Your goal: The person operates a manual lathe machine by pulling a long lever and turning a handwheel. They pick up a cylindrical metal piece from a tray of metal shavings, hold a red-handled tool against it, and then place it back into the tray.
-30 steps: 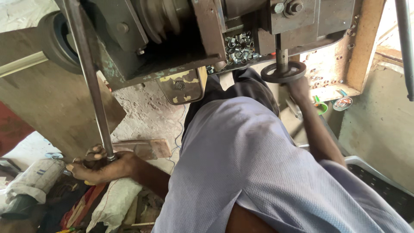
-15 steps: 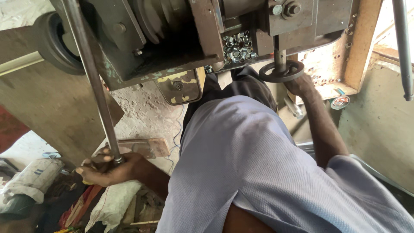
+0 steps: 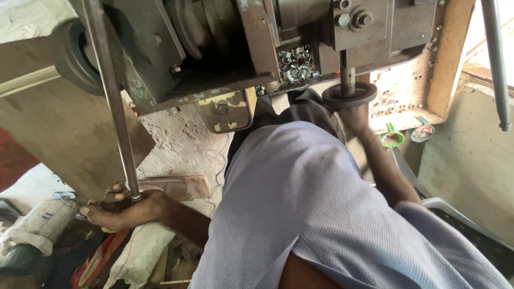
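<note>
At lower left my left hand is clenched around the foot of the long steel lever, steadying it. Upper centre, loose nuts fill the machine's tray. Right of centre, my right hand grasps the dark handwheel from underneath to turn it.

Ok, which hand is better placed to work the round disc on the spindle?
Right, likely: the right hand sits directly under the disc. The left hand is wrapped around the long rod, across the body.
</note>
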